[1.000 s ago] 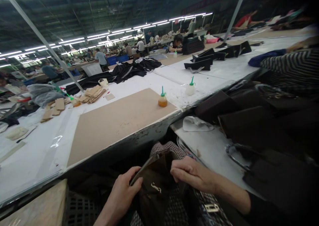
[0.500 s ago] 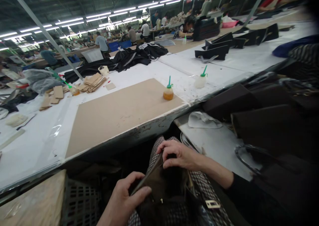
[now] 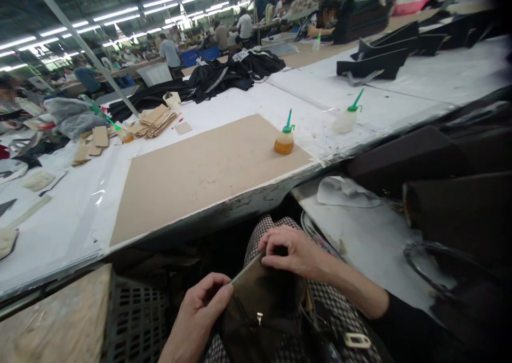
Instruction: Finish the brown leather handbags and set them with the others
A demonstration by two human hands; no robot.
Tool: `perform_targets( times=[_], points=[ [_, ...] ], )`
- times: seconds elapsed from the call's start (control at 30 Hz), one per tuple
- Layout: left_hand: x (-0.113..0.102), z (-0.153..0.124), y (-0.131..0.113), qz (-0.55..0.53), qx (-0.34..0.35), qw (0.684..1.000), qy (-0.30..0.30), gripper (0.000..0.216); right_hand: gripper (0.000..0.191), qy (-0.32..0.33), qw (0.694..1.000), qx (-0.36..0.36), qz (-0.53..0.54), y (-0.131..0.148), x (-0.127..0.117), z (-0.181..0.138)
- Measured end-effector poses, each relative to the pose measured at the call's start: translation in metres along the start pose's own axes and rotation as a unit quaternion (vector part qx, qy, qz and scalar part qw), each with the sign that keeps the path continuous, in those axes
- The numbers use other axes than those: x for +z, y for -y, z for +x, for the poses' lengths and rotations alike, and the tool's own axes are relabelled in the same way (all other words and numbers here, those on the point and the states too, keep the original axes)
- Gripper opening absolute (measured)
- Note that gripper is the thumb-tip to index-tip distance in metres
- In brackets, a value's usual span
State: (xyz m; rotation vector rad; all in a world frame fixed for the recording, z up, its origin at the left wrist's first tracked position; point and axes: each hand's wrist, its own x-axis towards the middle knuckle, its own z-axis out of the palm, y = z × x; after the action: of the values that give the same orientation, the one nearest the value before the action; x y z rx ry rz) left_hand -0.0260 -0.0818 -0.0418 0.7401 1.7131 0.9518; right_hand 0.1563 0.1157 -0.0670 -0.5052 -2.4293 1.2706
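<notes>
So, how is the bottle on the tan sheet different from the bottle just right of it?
The amber bottle shows orange liquid inside; the pale bottle looks cloudy white. The amber bottle stands on the tan sheet, the pale bottle on the white tabletop. Both have green spouts.

"What's cut off?"
"The crate (image 3: pixel 138 320) at seven o'clock, by the bottom edge."
"Hidden?"
"Part of the bag (image 3: pixel 262 293), behind the right fingers (image 3: pixel 276 236), near six."
"Blurred?"
"The dark pieces (image 3: pixel 470 32) at two o'clock."
</notes>
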Motion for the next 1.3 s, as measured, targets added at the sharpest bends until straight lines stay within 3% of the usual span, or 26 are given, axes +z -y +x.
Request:
perform_targets(
  times=[0.4,0.77,0.9,1.03,1.17,1.3],
  points=[
    [0.004,0.0,0.002,0.1,0.021,0.995,-0.016,0.035,0.018,-0.036,0.999,0.024,-0.011,0.001,0.006,-0.002],
    [0.003,0.005,-0.003,0.149,0.02,0.987,0.054,0.011,0.017,-0.032,0.993,0.074,-0.082,0.008,0.019,0.0],
    [0.001,0.008,-0.01,0.221,0.053,0.973,0.043,0.014,0.017,-0.008,0.993,0.079,-0.083,0.009,0.018,0.003],
    [-0.003,0.005,-0.013,0.208,0.048,0.976,0.041,0.016,0.011,0.046,0.996,0.042,-0.061,0.007,0.012,0.003],
    [-0.005,-0.005,-0.013,0.194,0.046,0.979,0.043,0.026,0.01,0.049,0.997,0.034,-0.057,0.005,0.009,0.001],
    [0.0,-0.012,-0.009,0.248,0.098,0.964,-0.001,0.031,0.01,0.055,0.997,0.024,-0.043,0.0,0.009,0.001]
  ],
)
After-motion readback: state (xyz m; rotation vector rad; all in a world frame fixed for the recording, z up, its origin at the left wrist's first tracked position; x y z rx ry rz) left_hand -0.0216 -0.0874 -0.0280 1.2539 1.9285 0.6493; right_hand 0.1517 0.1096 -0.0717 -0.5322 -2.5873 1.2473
